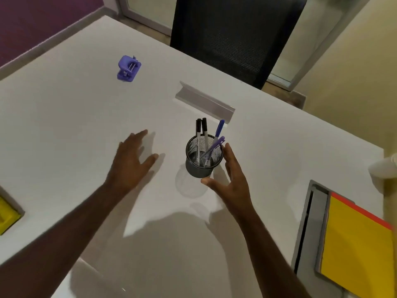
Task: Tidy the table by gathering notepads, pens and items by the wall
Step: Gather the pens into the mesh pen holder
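Note:
A black mesh pen cup (198, 166) stands on the white table (64, 125), holding several pens (204, 134), two black-capped and two blue. My right hand (231, 177) is open beside the cup's right side, thumb under its base edge, fingers near the rim, not closed on it. My left hand (131, 160) hovers open over the table to the cup's left, fingers spread. A purple hole punch (128, 68) lies at the far left. A yellow notepad with a red edge (356, 239) lies at the right edge.
A grey metal angle strip (204, 100) rests just behind the cup. A grey cable flap (309, 229) sits under the notepad. A yellow object (6, 214) fills a recess at the left edge. A black mesh chair (234, 33) stands behind the table.

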